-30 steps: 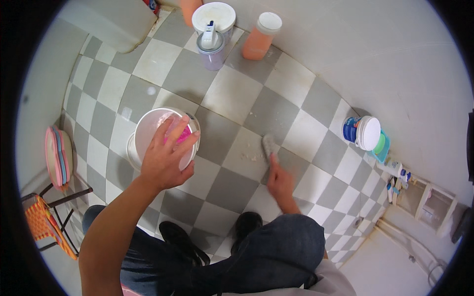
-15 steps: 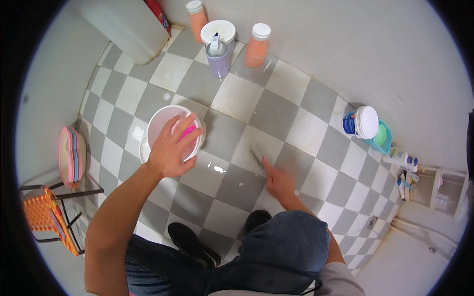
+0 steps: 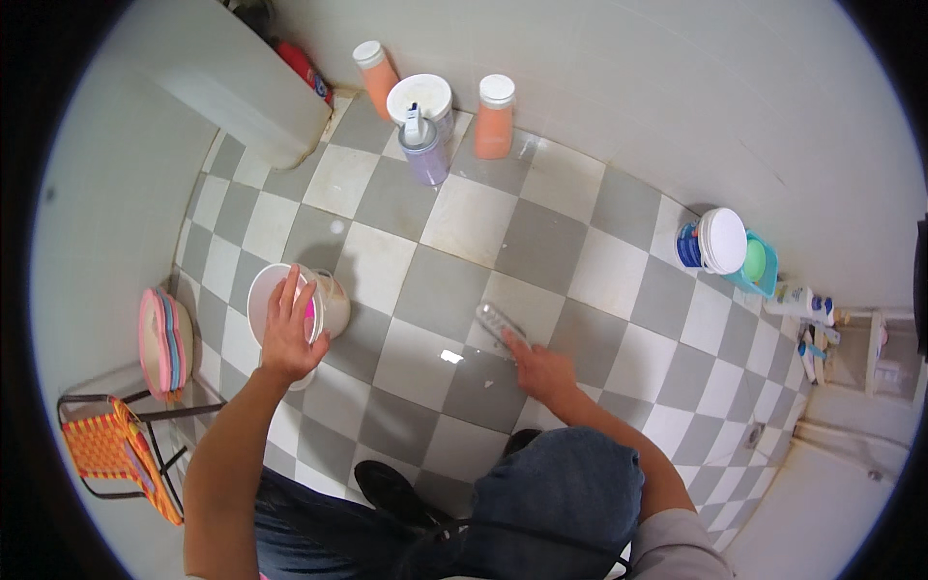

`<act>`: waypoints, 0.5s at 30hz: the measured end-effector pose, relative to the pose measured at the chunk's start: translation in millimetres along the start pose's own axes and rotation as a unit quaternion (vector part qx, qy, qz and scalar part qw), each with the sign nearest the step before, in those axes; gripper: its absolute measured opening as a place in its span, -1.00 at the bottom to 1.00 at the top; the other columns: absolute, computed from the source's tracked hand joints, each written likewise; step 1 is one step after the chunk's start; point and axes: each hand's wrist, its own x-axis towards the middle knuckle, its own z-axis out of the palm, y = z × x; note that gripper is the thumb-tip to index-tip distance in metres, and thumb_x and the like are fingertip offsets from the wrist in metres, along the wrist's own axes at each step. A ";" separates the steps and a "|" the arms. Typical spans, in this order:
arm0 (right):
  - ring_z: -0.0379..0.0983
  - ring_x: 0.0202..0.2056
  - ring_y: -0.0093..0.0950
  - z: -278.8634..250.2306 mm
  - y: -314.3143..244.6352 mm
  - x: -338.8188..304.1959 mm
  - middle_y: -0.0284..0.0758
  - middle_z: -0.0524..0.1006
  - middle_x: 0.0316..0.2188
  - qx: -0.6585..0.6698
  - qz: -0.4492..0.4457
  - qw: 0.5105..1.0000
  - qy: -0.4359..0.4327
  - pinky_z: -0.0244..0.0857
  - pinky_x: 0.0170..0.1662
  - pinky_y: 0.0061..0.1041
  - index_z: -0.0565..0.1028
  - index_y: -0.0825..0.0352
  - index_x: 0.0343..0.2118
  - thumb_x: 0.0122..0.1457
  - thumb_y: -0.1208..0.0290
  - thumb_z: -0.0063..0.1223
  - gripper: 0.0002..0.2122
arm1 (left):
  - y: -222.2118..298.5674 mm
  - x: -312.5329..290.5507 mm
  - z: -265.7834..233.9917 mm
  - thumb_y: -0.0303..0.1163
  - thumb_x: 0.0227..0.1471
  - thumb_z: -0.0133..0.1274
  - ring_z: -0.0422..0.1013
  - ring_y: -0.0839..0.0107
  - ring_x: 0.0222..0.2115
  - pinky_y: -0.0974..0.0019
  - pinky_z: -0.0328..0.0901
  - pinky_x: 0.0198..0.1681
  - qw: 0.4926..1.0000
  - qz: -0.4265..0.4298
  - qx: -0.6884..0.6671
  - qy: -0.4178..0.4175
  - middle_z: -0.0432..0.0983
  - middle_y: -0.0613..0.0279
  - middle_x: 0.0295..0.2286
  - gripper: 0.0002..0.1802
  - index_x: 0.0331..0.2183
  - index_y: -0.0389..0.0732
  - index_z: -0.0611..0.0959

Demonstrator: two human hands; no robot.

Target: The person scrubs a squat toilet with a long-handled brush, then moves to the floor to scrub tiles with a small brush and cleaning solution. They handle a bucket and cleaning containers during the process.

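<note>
Low at the left, a white bucket (image 3: 335, 304) with a bright pink thing (image 3: 309, 319) inside leans over, its outer wall and handle showing on the right. My left hand (image 3: 292, 333) is on its rim, with long fingers reaching over the mouth and the thumb by the right edge; part of the grip is hidden. In front of me, my right hand (image 3: 543, 372) is closed around a pale grey, see-through brush (image 3: 491, 317). The brush lies against the checkered floor tiles (image 3: 445, 290), its bristles hidden beneath. A shiny wet patch (image 3: 451, 357) lies nearby.
Orange bottles (image 3: 493, 130), a white tub (image 3: 419, 97) and a lilac cup (image 3: 425, 164) stand by the far wall. Right: a lidded tub (image 3: 722, 242), a teal basin (image 3: 762, 266) and bottles (image 3: 797, 302). Left: a folding stool (image 3: 97, 449) and a stack of pads (image 3: 164, 343).
The bucket has shifted left across the tiles together with my left hand, whose fingers are closer together. My right hand has moved the brush slightly over the floor. The whole view has shifted.
</note>
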 end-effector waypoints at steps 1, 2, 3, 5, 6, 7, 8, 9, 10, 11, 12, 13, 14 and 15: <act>0.62 -0.29 -0.09 -4.7 7.0 2.0 -0.11 0.63 -0.25 -0.017 -0.022 1.000 -0.003 0.48 -0.28 -0.05 0.16 -0.30 0.36 0.26 0.38 -0.15 -0.40 | 0.7 -0.5 0.9 -0.35 -0.19 0.22 0.03 -0.33 0.25 -0.21 0.09 0.29 1.000 -0.007 0.007 -0.004 -0.09 -0.12 0.37 -0.09 0.25 -0.18 0.29; 0.62 -0.30 -0.09 -13.7 20.5 8.7 -0.12 0.62 -0.24 -0.033 -0.045 0.998 -0.005 0.49 -0.28 -0.06 0.17 -0.32 0.35 0.26 0.39 -0.14 -0.39 | -0.6 0.6 0.7 -0.36 -0.19 0.22 0.04 -0.33 0.25 -0.20 0.09 0.29 1.000 -0.015 0.016 -0.008 -0.10 -0.12 0.37 -0.08 0.25 -0.18 0.29; 0.61 -0.30 -0.09 -25.5 35.3 12.7 -0.14 0.62 -0.23 -0.052 -0.059 0.997 -0.010 0.49 -0.28 -0.06 0.17 -0.34 0.35 0.25 0.40 -0.13 -0.38 | 1.2 3.8 4.9 -0.36 -0.18 0.22 0.04 -0.33 0.24 -0.19 0.09 0.29 1.000 -0.018 0.017 -0.014 -0.11 -0.12 0.37 -0.08 0.26 -0.18 0.28; 0.61 -0.31 -0.14 -66.6 45.5 50.7 -0.16 0.61 -0.30 -0.078 0.037 0.996 0.034 0.49 -0.28 -0.08 0.20 -0.30 0.34 0.24 0.37 -0.09 -0.39 | 0.5 3.5 2.4 -0.36 -0.18 0.21 0.04 -0.32 0.24 -0.18 0.10 0.29 1.000 -0.013 0.008 -0.010 -0.11 -0.11 0.37 -0.08 0.26 -0.16 0.28; 0.61 -0.31 -0.16 -81.1 55.7 71.2 -0.16 0.61 -0.31 -0.079 0.087 0.990 0.075 0.49 -0.28 -0.07 0.23 -0.28 0.33 0.24 0.36 -0.08 -0.41 | 1.7 5.4 3.1 -0.37 -0.18 0.21 0.04 -0.32 0.24 -0.18 0.10 0.29 1.000 -0.010 0.003 -0.004 -0.11 -0.10 0.38 -0.08 0.26 -0.15 0.28; 0.60 -0.28 -0.13 -93.8 62.9 90.5 -0.14 0.63 -0.31 -0.034 0.138 0.981 0.131 0.48 -0.26 -0.05 0.28 -0.22 0.31 0.27 0.33 -0.13 -0.47 | 3.0 6.0 3.5 -0.37 -0.19 0.21 0.05 -0.31 0.24 -0.18 0.11 0.29 1.000 -0.016 -0.002 -0.006 -0.10 -0.09 0.37 -0.08 0.26 -0.15 0.29; 0.60 -0.28 -0.07 -96.1 75.5 103.6 -0.07 0.64 -0.28 0.039 0.173 0.966 0.188 0.47 -0.22 -0.01 0.29 -0.15 0.30 0.29 0.32 -0.19 -0.50 | 5.9 9.0 6.4 -0.37 -0.19 0.20 0.05 -0.31 0.24 -0.17 0.11 0.29 1.000 -0.018 -0.011 -0.007 -0.09 -0.09 0.37 -0.08 0.26 -0.14 0.29; 0.59 -0.28 -0.06 -84.0 74.3 107.4 -0.11 0.64 -0.26 0.049 0.160 0.967 0.192 0.46 -0.21 0.00 0.29 -0.13 0.32 0.32 0.30 -0.22 -0.51 | 5.0 8.1 6.1 -0.37 -0.19 0.20 0.06 -0.30 0.24 -0.17 0.12 0.28 1.000 -0.023 -0.016 -0.010 -0.08 -0.08 0.37 -0.08 0.26 -0.14 0.30; 0.59 -0.28 -0.04 -74.0 68.8 108.0 -0.14 0.65 -0.24 0.059 0.145 0.967 0.200 0.46 -0.21 0.01 0.28 -0.11 0.33 0.34 0.28 -0.25 -0.52 | 3.3 7.4 5.8 -0.37 -0.19 0.19 0.06 -0.30 0.24 -0.17 0.12 0.28 1.000 -0.019 -0.013 -0.004 -0.07 -0.08 0.37 -0.09 0.26 -0.14 0.30; 0.59 -0.27 -0.03 -62.9 63.6 104.1 -0.18 0.66 -0.22 0.068 0.132 0.967 0.208 0.45 -0.20 0.02 0.27 -0.09 0.34 0.37 0.26 -0.28 -0.53 | 2.0 6.1 6.9 -0.37 -0.19 0.19 0.07 -0.29 0.24 -0.16 0.13 0.28 1.000 -0.013 -0.011 0.002 -0.06 -0.07 0.37 -0.09 0.26 -0.14 0.31; 0.58 -0.29 -0.02 -46.4 49.0 90.9 -0.15 0.65 -0.24 0.025 0.098 0.984 0.145 0.45 -0.19 0.00 0.24 -0.04 0.36 0.36 0.26 -0.28 -0.51 | -0.4 3.3 4.9 -0.36 -0.19 0.19 0.07 -0.29 0.24 -0.16 0.13 0.28 1.000 -0.012 -0.006 0.009 -0.05 -0.07 0.37 -0.10 0.26 -0.14 0.32; 0.57 -0.32 -0.03 -30.1 28.9 69.9 -0.14 0.65 -0.27 -0.017 0.061 0.994 0.093 0.45 -0.20 -0.01 0.26 -0.06 0.35 0.35 0.27 -0.27 -0.51 | -2.8 2.1 1.9 -0.36 -0.19 0.19 0.07 -0.29 0.24 -0.16 0.14 0.28 1.000 -0.010 0.000 0.017 -0.05 -0.07 0.37 -0.10 0.25 -0.14 0.32; 0.57 -0.35 -0.04 -24.0 25.5 55.2 -0.14 0.65 -0.29 -0.034 0.031 0.996 0.080 0.46 -0.22 -0.03 0.28 -0.09 0.34 0.34 0.28 -0.26 -0.52 | -2.0 3.3 3.3 -0.35 -0.19 0.19 0.07 -0.29 0.24 -0.16 0.14 0.28 1.000 -0.005 -0.002 0.026 -0.04 -0.07 0.36 -0.10 0.25 -0.14 0.32; 0.56 -0.38 -0.05 -16.5 21.5 41.1 -0.14 0.64 -0.32 -0.047 0.000 0.997 0.067 0.46 -0.24 -0.04 0.29 -0.11 0.33 0.34 0.30 -0.25 -0.52 | -0.3 1.5 3.9 -0.35 -0.19 0.18 0.07 -0.29 0.23 -0.16 0.14 0.28 1.000 0.000 -0.001 0.030 -0.03 -0.08 0.36 -0.10 0.25 -0.15 0.33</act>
